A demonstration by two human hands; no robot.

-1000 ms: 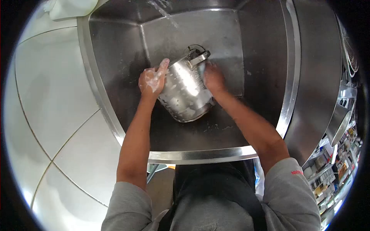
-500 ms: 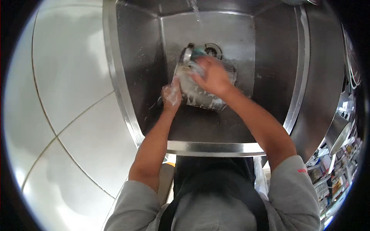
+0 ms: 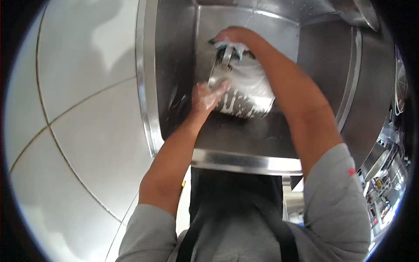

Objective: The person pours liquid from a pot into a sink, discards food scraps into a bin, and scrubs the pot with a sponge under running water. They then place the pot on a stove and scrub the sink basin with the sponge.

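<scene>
A soapy metal container point(image 3: 246, 102) lies low in the steel sink, with foam streaks down its near side. My left hand point(image 3: 207, 95) is closed on its left edge, the thumb laid over the top and suds on the skin. At the container's far end, my right hand point(image 3: 235, 36) presses a foamy green scouring pad point(image 3: 238, 51) near a metal strip that looks like a handle point(image 3: 228, 56). My right fingers are partly hidden behind the hand and foam. The container's exact kind cannot be made out.
The deep sink point(image 3: 174, 56) has raised steel walls and a front rim point(image 3: 244, 162) near my body. White tiles point(image 3: 87, 131) run along the left. A metal vessel point(image 3: 366, 15) stands at the upper right, and pans and shelved items point(image 3: 384, 174) are farther right.
My right hand has moved up to the container's far end with the pad. My left thumb now lies over the container, which sits flatter. The whole view has shifted slightly.
</scene>
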